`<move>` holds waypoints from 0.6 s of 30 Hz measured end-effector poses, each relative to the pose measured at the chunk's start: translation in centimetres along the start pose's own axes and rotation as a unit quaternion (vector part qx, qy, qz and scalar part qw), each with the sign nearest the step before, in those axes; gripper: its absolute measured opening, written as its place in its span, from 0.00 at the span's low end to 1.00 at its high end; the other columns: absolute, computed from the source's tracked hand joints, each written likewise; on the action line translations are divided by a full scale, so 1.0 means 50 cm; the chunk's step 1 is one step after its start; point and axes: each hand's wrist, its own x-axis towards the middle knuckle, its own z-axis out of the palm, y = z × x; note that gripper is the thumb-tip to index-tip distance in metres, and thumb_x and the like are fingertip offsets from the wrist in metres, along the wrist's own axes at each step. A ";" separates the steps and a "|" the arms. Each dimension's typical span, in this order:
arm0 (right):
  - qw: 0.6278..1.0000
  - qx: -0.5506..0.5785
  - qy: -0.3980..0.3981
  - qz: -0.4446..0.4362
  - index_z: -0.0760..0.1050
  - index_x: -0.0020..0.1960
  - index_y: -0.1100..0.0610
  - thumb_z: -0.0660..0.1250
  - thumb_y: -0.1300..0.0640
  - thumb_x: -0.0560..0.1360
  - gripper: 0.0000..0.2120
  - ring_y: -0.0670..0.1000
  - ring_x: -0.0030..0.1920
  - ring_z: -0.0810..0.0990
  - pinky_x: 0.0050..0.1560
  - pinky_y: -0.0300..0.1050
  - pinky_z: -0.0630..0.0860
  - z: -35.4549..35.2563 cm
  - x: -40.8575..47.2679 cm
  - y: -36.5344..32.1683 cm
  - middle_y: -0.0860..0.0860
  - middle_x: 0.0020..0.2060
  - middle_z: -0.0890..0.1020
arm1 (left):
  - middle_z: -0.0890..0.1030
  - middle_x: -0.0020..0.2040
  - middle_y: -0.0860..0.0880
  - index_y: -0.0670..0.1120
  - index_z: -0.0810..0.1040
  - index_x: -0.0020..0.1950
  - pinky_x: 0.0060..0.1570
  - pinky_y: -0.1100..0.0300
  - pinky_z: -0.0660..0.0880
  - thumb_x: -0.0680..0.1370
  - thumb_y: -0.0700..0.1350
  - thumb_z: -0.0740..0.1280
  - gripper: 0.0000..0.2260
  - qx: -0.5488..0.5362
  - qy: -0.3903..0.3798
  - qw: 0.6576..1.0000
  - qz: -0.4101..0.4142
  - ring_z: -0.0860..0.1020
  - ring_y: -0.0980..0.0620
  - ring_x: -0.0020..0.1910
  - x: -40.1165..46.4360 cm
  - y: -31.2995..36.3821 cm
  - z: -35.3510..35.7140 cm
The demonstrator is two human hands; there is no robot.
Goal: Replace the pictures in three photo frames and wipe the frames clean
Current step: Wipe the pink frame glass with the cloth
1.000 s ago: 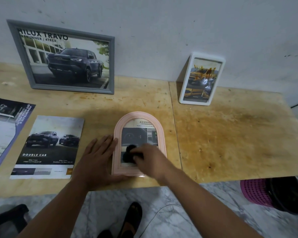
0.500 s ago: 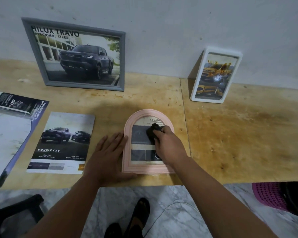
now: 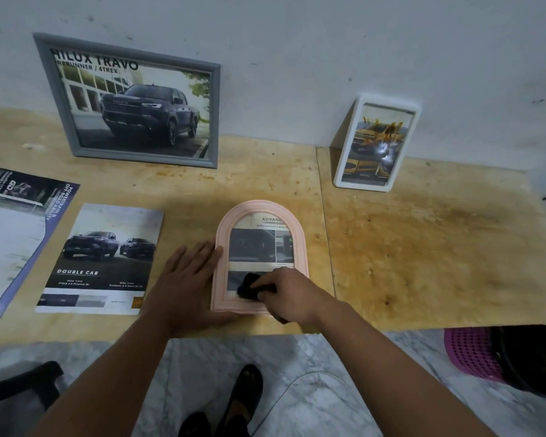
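A pink arched photo frame [image 3: 259,212] lies flat near the front edge of the wooden table [image 3: 423,253], a car brochure picture inside it. My left hand [image 3: 188,279] rests flat beside the frame's left side, fingers straight and touching its edge. My right hand [image 3: 289,294] grips a dark cloth [image 3: 248,287] pressed on the lower part of the frame's glass. A grey frame [image 3: 133,102] with a truck picture leans on the wall at back left. A white frame [image 3: 375,143] with a yellow picture leans at back right.
A "Double Cab" brochure page [image 3: 104,260] lies left of the pink frame, and another brochure [image 3: 16,228] hangs over the far left. A pink basket [image 3: 467,354] sits on the marble floor under the table at right. My foot [image 3: 243,395] shows below.
My right hand with the cloth went up to the top of the glass, then back down to its lower part. My left hand stayed beside the frame.
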 end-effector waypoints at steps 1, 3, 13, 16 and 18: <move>0.998 0.069 -0.001 0.008 0.82 0.64 0.52 0.64 0.60 0.82 0.14 0.49 0.44 0.82 0.43 0.37 0.76 -0.015 -0.007 0.008 0.49 0.48 0.85 | 0.49 0.85 0.48 0.47 0.50 0.85 0.81 0.43 0.50 0.67 0.84 0.55 0.58 0.001 -0.004 1.000 -0.001 0.45 0.51 0.84 0.000 0.000 0.000; 0.973 0.217 0.068 0.031 0.84 0.61 0.54 0.65 0.61 0.82 0.12 0.49 0.45 0.84 0.46 0.40 0.79 -0.042 -0.024 0.037 0.51 0.48 0.86 | 0.49 0.85 0.48 0.47 0.50 0.85 0.81 0.43 0.48 0.66 0.85 0.54 0.59 0.007 -0.014 1.000 -0.006 0.44 0.51 0.84 0.002 0.004 -0.005; 0.916 0.067 0.332 0.214 0.76 0.66 0.59 0.60 0.52 0.84 0.16 0.61 0.49 0.80 0.53 0.49 0.78 -0.077 -0.075 0.227 0.60 0.59 0.76 | 0.43 0.85 0.49 0.49 0.43 0.85 0.81 0.48 0.42 0.66 0.84 0.54 0.59 -0.005 -0.134 0.988 -0.070 0.42 0.51 0.83 0.033 0.040 -0.069; 0.900 0.011 0.328 0.288 0.71 0.69 0.52 0.58 0.48 0.84 0.17 0.62 0.59 0.76 0.59 0.59 0.75 -0.082 -0.083 0.205 0.58 0.62 0.72 | 0.53 0.85 0.48 0.48 0.52 0.85 0.80 0.46 0.57 0.63 0.87 0.47 0.60 -0.026 -0.120 0.987 -0.104 0.52 0.49 0.83 0.044 0.056 -0.088; 0.890 -0.020 0.359 0.281 0.70 0.70 0.49 0.59 0.49 0.83 0.16 0.61 0.62 0.73 0.59 0.61 0.72 -0.086 -0.090 0.181 0.56 0.62 0.72 | 0.60 0.83 0.48 0.49 0.58 0.84 0.75 0.45 0.66 0.62 0.87 0.48 0.60 -0.061 -0.114 0.981 -0.144 0.60 0.47 0.81 0.049 0.065 -0.096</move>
